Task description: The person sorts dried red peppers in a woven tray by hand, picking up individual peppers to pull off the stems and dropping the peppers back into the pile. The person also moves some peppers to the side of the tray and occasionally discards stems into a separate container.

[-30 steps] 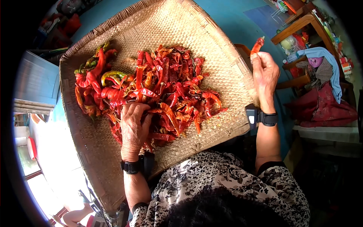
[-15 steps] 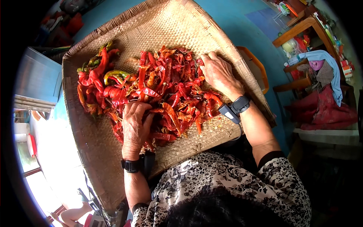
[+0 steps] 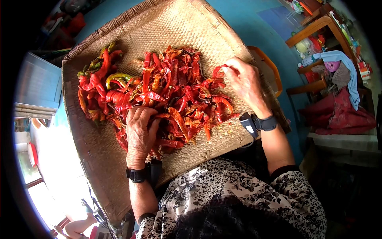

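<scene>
A heap of dried red chili peppers [image 3: 187,87] lies in a wide woven tray [image 3: 187,32]. At the heap's right edge my right hand [image 3: 244,81] is closed in a pinch on a red chili pepper [image 3: 219,71], raised beside the pile. My left hand [image 3: 140,129] rests palm down on the heap's near left part, its fingers curled over chili peppers; the fingertips are partly hidden. Plumper, fresher-looking red peppers [image 3: 95,81], some with green parts, form a separate bunch at the left, touching the heap.
The tray's raised rim [image 3: 227,28] surrounds the peppers. An orange-edged item [image 3: 274,75] stands just beyond its right side. Farther right is a wooden chair [image 3: 314,32] near a dark red cloth [image 3: 338,115]. A blue panel [image 3: 39,81] stands at the left.
My right hand has drawn back slightly from the heap to the right, now with a red chili pepper between its fingers. The left hand has stayed nearly still.
</scene>
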The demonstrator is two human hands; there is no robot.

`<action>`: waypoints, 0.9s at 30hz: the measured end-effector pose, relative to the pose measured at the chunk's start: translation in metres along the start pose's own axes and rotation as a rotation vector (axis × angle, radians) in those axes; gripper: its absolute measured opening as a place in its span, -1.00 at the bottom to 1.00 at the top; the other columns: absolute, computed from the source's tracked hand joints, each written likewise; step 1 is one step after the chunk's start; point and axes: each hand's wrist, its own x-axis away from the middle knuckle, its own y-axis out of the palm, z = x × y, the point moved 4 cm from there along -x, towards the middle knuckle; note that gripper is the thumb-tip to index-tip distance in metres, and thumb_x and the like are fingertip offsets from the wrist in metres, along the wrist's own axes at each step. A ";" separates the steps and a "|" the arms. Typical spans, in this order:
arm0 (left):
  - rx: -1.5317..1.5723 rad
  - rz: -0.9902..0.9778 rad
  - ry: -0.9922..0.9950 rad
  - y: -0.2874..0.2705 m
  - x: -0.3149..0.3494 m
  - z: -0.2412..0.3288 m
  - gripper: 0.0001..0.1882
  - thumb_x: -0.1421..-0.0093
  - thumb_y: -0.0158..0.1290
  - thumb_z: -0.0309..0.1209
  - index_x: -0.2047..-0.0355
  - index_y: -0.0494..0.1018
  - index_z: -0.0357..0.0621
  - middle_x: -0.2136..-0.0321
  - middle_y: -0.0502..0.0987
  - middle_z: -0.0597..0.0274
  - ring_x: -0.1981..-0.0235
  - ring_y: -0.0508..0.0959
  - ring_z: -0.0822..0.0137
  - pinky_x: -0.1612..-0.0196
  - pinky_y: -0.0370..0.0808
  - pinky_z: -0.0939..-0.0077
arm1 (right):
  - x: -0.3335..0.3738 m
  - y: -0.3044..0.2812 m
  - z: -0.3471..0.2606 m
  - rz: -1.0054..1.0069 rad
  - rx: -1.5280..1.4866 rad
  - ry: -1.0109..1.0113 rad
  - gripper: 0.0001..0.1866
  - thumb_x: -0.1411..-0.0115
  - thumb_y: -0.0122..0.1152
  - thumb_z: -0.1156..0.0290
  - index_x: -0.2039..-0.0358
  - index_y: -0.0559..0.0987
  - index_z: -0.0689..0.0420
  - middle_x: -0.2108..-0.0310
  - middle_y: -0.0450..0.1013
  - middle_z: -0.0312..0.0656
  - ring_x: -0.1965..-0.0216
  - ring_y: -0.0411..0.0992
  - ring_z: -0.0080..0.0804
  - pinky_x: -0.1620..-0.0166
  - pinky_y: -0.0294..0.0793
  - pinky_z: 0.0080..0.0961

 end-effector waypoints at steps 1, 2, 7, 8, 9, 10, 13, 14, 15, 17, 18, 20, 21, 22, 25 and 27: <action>-0.010 0.002 0.002 0.000 0.000 0.000 -0.79 -0.02 0.20 -0.50 0.29 0.50 -0.15 0.28 0.52 0.14 0.14 0.44 0.03 0.04 0.38 0.17 | 0.005 -0.008 -0.002 0.047 -0.059 0.045 -0.95 -0.19 0.18 0.53 0.31 0.57 0.14 0.54 0.53 -0.23 0.58 0.44 -0.57 0.57 0.37 -0.56; -0.020 0.005 0.004 0.001 0.000 -0.001 -0.79 -0.02 0.20 -0.50 0.29 0.50 -0.15 0.28 0.52 0.14 0.13 0.44 0.03 0.04 0.38 0.17 | 0.009 -0.017 -0.003 0.093 -0.118 0.089 -0.94 -0.20 0.19 0.54 0.31 0.57 0.15 0.54 0.53 -0.25 0.57 0.44 -0.59 0.57 0.37 -0.58; -0.013 -0.002 0.014 0.001 -0.002 0.002 -0.79 -0.02 0.20 -0.50 0.29 0.50 -0.15 0.28 0.52 0.14 0.13 0.45 0.03 0.04 0.38 0.17 | 0.019 -0.075 0.019 0.544 -0.029 0.039 -0.92 -0.26 0.20 0.46 0.28 0.56 0.19 0.52 0.49 -0.33 0.50 0.39 -0.66 0.43 0.39 -0.63; -0.012 0.000 0.016 0.001 -0.001 0.001 -0.79 -0.02 0.20 -0.50 0.29 0.50 -0.15 0.27 0.52 0.14 0.13 0.45 0.03 0.03 0.38 0.17 | 0.020 -0.086 0.028 0.582 -0.034 0.078 -0.90 -0.26 0.20 0.45 0.26 0.57 0.19 0.51 0.49 -0.34 0.49 0.40 -0.66 0.41 0.41 -0.62; -0.011 0.001 0.016 0.001 -0.001 0.000 -0.79 -0.02 0.20 -0.50 0.29 0.50 -0.15 0.27 0.52 0.14 0.13 0.45 0.03 0.03 0.38 0.17 | 0.019 -0.093 0.035 0.610 0.034 0.103 -0.88 -0.25 0.22 0.43 0.26 0.58 0.19 0.53 0.50 -0.29 0.53 0.41 -0.62 0.42 0.41 -0.59; -0.012 0.002 0.019 0.000 -0.001 0.000 -0.79 -0.02 0.20 -0.50 0.29 0.50 -0.16 0.28 0.52 0.14 0.13 0.45 0.03 0.04 0.38 0.17 | 0.021 -0.100 0.038 0.538 0.178 0.237 -0.82 -0.22 0.24 0.41 0.20 0.56 0.21 0.41 0.52 -0.18 0.40 0.46 -0.44 0.29 0.46 -0.45; -0.018 0.000 0.027 0.001 -0.002 0.002 -0.79 -0.02 0.20 -0.50 0.30 0.50 -0.16 0.28 0.52 0.13 0.14 0.45 0.03 0.03 0.38 0.17 | 0.022 -0.095 0.025 0.511 0.651 -0.003 -0.68 -0.14 0.28 0.43 0.07 0.53 0.17 0.22 0.46 -0.12 0.13 0.40 -0.16 0.05 0.41 -0.28; -0.026 -0.002 0.030 0.002 -0.003 0.002 -0.80 -0.02 0.20 -0.50 0.30 0.50 -0.16 0.27 0.52 0.13 0.14 0.45 0.03 0.03 0.38 0.18 | 0.024 -0.086 0.020 0.469 0.593 -0.010 -0.63 -0.12 0.28 0.44 0.03 0.52 0.16 0.17 0.43 -0.12 0.05 0.36 -0.10 -0.01 0.38 -0.24; -0.029 -0.004 0.028 0.000 -0.001 0.003 -0.80 -0.02 0.20 -0.50 0.30 0.50 -0.16 0.27 0.52 0.13 0.14 0.45 0.03 0.03 0.38 0.18 | 0.023 -0.071 0.011 0.341 0.522 -0.053 -0.65 -0.09 0.29 0.50 0.06 0.54 0.16 0.23 0.44 -0.14 0.11 0.39 -0.16 0.07 0.42 -0.29; -0.030 0.002 0.027 0.000 -0.001 0.002 -0.79 -0.02 0.20 -0.50 0.29 0.50 -0.17 0.27 0.52 0.13 0.13 0.45 0.03 0.03 0.38 0.18 | 0.020 -0.034 -0.010 0.145 0.245 -0.270 -0.70 -0.03 0.26 0.66 0.17 0.58 0.19 0.36 0.37 -0.17 0.27 0.34 -0.28 0.26 0.41 -0.40; -0.032 0.004 0.028 -0.001 -0.001 0.001 -0.79 -0.02 0.20 -0.50 0.29 0.50 -0.17 0.27 0.52 0.13 0.13 0.45 0.03 0.03 0.38 0.18 | 0.023 -0.007 0.006 0.017 0.165 -0.189 -0.74 -0.03 0.25 0.64 0.21 0.56 0.25 0.39 0.32 -0.19 0.28 0.29 -0.31 0.24 0.38 -0.37; -0.010 -0.001 0.011 0.001 -0.001 -0.001 -0.79 -0.02 0.19 -0.50 0.29 0.50 -0.17 0.27 0.52 0.13 0.13 0.44 0.03 0.03 0.38 0.19 | 0.022 0.016 0.002 -0.085 0.385 -0.286 -0.84 -0.05 0.19 0.59 0.30 0.54 0.27 0.36 0.31 -0.16 0.23 0.30 -0.26 0.18 0.35 -0.30; -0.010 0.001 0.010 0.001 -0.001 0.000 -0.79 -0.02 0.19 -0.50 0.29 0.50 -0.17 0.27 0.52 0.13 0.13 0.44 0.03 0.03 0.38 0.19 | 0.019 0.019 -0.002 -0.119 0.426 -0.289 -0.87 -0.06 0.16 0.57 0.33 0.53 0.26 0.33 0.32 -0.13 0.19 0.30 -0.22 0.14 0.34 -0.27; -0.005 -0.004 0.008 0.000 -0.001 0.001 -0.79 -0.03 0.19 -0.50 0.29 0.50 -0.18 0.27 0.53 0.13 0.13 0.44 0.03 0.03 0.38 0.19 | 0.018 0.020 -0.005 -0.154 0.468 -0.291 -0.90 -0.07 0.12 0.55 0.37 0.51 0.25 0.31 0.33 -0.11 0.16 0.30 -0.18 0.10 0.33 -0.24; -0.004 -0.007 0.002 0.000 -0.001 0.002 -0.80 -0.03 0.19 -0.49 0.29 0.50 -0.18 0.27 0.53 0.13 0.13 0.44 0.03 0.03 0.38 0.19 | 0.017 0.024 -0.005 -0.205 0.474 -0.271 -0.93 -0.07 0.08 0.56 0.39 0.49 0.24 0.30 0.34 -0.07 0.14 0.31 -0.11 0.10 0.34 -0.22; -0.008 -0.006 -0.001 -0.001 -0.001 0.003 -0.80 -0.03 0.19 -0.49 0.29 0.51 -0.18 0.27 0.53 0.13 0.13 0.44 0.03 0.03 0.38 0.19 | 0.017 0.023 -0.006 -0.277 0.484 -0.226 -0.93 -0.09 0.09 0.57 0.37 0.49 0.22 0.32 0.36 -0.06 0.15 0.33 -0.11 0.10 0.36 -0.23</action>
